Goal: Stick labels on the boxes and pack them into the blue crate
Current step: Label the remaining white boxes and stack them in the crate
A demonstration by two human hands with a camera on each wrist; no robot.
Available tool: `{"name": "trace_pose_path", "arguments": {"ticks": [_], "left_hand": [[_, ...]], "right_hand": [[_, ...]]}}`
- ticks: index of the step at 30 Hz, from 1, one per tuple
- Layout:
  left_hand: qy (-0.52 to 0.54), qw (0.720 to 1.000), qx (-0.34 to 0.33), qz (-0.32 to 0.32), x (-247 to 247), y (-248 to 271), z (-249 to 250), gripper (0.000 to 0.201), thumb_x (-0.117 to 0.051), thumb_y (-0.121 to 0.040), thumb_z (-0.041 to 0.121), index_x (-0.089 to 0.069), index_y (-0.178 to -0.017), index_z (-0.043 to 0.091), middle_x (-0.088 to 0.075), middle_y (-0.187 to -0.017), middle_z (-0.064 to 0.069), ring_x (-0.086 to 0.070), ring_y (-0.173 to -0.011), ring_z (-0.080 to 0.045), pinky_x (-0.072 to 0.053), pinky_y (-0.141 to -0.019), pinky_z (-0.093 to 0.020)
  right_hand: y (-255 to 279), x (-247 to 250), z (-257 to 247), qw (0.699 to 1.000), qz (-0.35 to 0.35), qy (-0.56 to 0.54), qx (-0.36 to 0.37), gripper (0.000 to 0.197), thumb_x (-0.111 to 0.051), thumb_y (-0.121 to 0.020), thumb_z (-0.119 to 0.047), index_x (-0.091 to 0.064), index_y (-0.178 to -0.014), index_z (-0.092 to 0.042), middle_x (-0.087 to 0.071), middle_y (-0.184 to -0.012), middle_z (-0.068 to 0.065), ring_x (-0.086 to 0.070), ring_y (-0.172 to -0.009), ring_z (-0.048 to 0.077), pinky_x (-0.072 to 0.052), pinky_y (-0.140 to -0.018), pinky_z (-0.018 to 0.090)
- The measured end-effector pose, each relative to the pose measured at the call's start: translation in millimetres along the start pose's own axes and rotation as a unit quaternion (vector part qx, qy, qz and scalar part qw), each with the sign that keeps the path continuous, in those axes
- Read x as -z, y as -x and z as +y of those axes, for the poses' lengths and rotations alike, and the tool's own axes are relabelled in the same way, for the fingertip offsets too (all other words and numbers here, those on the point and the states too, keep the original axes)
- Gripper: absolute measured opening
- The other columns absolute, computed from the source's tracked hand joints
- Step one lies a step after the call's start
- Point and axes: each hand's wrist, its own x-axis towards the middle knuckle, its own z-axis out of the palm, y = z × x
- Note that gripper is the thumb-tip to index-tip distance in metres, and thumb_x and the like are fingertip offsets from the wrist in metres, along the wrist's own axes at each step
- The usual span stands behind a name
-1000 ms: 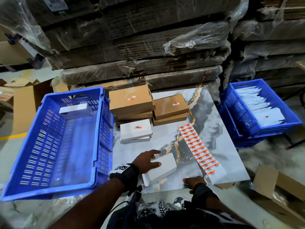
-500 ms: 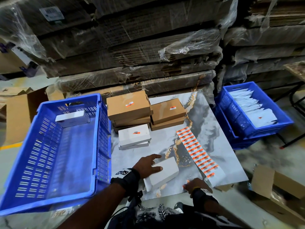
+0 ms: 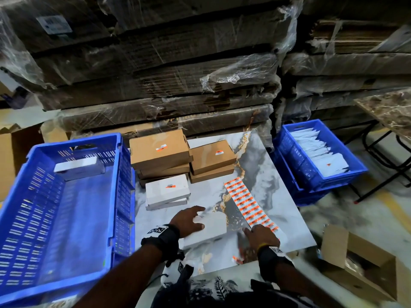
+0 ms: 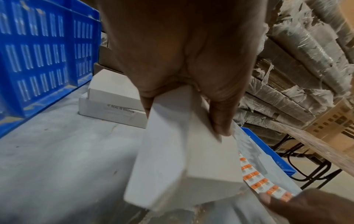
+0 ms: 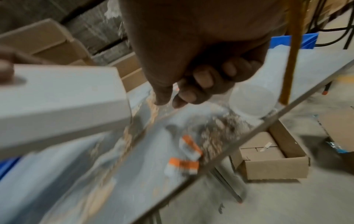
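My left hand point(image 3: 195, 220) grips a plain white box point(image 3: 209, 227) near the table's front, fingers along its far side. The left wrist view shows the box point(image 4: 182, 159) tilted, with the thumb pressed on its top face. My right hand point(image 3: 253, 232) is at the near end of the orange label sheet point(image 3: 248, 202). In the right wrist view its fingers are curled and thumb and forefinger point(image 5: 170, 103) pinch at the sheet's pale end. The big blue crate point(image 3: 124, 196) stands at the left and holds one white box point(image 3: 77, 167).
Labelled brown boxes point(image 3: 159, 147) are stacked at the table's back, and two white boxes point(image 3: 166, 190) lie before them. Two loose labels point(image 5: 189, 147) sit by the front edge. At the right are a blue crate of white packets point(image 3: 289, 152) and an open carton point(image 3: 355, 263) on the floor.
My right hand has moved from the table's front edge up to the near end of the label sheet. My left hand stays on the white box, which has shifted slightly.
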Motion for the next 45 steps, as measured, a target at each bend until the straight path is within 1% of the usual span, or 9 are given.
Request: {"name": "trace_pose_path", "arguments": {"ticks": [4,10,14,20,28,32,36,40,45], "left_hand": [[0.001,1.0,0.016,-0.007,-5.0,-16.3,-4.5,0.07,-0.067,-0.072,0.044,-0.047,-0.138,0.035,-0.055,-0.138,0.001,-0.05,-0.127,-0.021,-0.039,-0.107,-0.035],[-0.004,0.999,0.049,-0.012,-14.6,-39.6,-16.3,0.057,-0.068,-0.088,0.023,-0.046,-0.142,0.025,-0.052,-0.142,-0.004,-0.048,-0.131,-0.02,-0.036,-0.108,-0.026],[-0.004,0.997,0.07,-0.006,-21.7,-50.5,-23.6,0.051,-0.063,-0.091,0.018,-0.047,-0.14,0.023,-0.053,-0.141,-0.005,-0.049,-0.13,-0.019,-0.034,-0.104,-0.021],[-0.003,0.996,0.091,-0.017,-26.4,-53.9,-33.6,0.046,-0.057,-0.095,0.016,-0.049,-0.139,0.025,-0.055,-0.14,-0.004,-0.051,-0.128,-0.019,-0.036,-0.105,-0.024],[0.016,0.995,0.101,0.0,-30.7,-55.6,-47.0,0.043,-0.056,-0.094,0.015,-0.052,-0.136,0.027,-0.055,-0.138,-0.003,-0.052,-0.125,-0.018,-0.037,-0.103,-0.021],[0.002,0.995,0.102,0.015,-33.8,-56.2,-51.9,0.045,-0.054,-0.096,0.019,-0.047,-0.14,0.027,-0.053,-0.14,-0.004,-0.049,-0.128,-0.019,-0.036,-0.104,-0.023],[-0.019,0.995,0.097,0.026,-36.8,-53.8,-54.4,0.048,-0.052,-0.097,0.023,-0.042,-0.144,0.027,-0.047,-0.143,-0.008,-0.045,-0.132,-0.022,-0.032,-0.11,-0.028],[-0.013,0.995,0.088,0.044,-21.7,-46.4,-45.0,0.047,-0.053,-0.097,0.033,-0.044,-0.142,0.026,-0.046,-0.143,-0.006,-0.043,-0.134,-0.021,-0.032,-0.109,-0.027],[0.191,0.974,0.002,0.121,21.5,-34.1,2.2,0.034,-0.06,-0.095,0.038,-0.061,-0.125,0.021,-0.067,-0.107,-0.002,-0.063,-0.104,-0.019,-0.046,-0.09,-0.026]], "right_hand": [[-22.0,29.8,26.6,0.996,0.064,-0.057,0.012,0.026,-0.054,-0.092,-0.041,-0.06,-0.113,-0.027,-0.057,-0.12,0.009,-0.055,-0.114,0.03,-0.047,-0.09,0.037],[-47.3,33.1,65.6,0.997,-0.006,-0.077,-0.03,0.061,-0.063,-0.086,-0.044,-0.038,-0.141,-0.032,-0.051,-0.132,0.013,-0.049,-0.123,0.034,-0.039,-0.102,0.042],[-61.4,28.4,73.9,0.987,-0.065,-0.141,-0.037,0.077,-0.071,-0.081,-0.029,-0.033,-0.148,-0.023,-0.055,-0.135,0.017,-0.052,-0.123,0.034,-0.042,-0.103,0.04],[-75.0,37.6,64.1,0.98,-0.115,-0.155,0.038,0.067,-0.071,-0.082,-0.009,-0.043,-0.142,-0.017,-0.051,-0.141,0.01,-0.051,-0.126,0.027,-0.039,-0.103,0.03],[-85.0,71.9,24.7,0.939,-0.14,-0.29,0.121,0.05,-0.06,-0.082,0.014,-0.057,-0.127,-0.007,-0.062,-0.126,0.014,-0.058,-0.107,0.024,-0.047,-0.091,0.026],[-72.5,84.3,-0.2,0.899,-0.144,-0.387,0.143,0.052,-0.055,-0.083,0.02,-0.058,-0.126,-0.008,-0.067,-0.11,0.012,-0.065,-0.089,0.014,-0.05,-0.067,0.012],[-52.4,89.0,-25.4,0.858,-0.134,-0.461,0.183,0.053,-0.053,-0.083,0.022,-0.061,-0.122,-0.013,-0.07,-0.106,0.004,-0.067,-0.093,0.013,-0.053,-0.074,0.017],[-34.9,94.6,-52.0,0.844,-0.114,-0.466,0.241,0.051,-0.057,-0.084,0.017,-0.064,-0.118,-0.021,-0.07,-0.109,-0.004,-0.067,-0.094,0.003,-0.051,-0.078,0.016],[-28.1,100.4,-85.3,0.834,-0.07,-0.474,0.275,0.043,-0.061,-0.086,0.011,-0.065,-0.115,-0.021,-0.069,-0.111,0.002,-0.064,-0.094,0.009,-0.051,-0.077,0.016]]}}
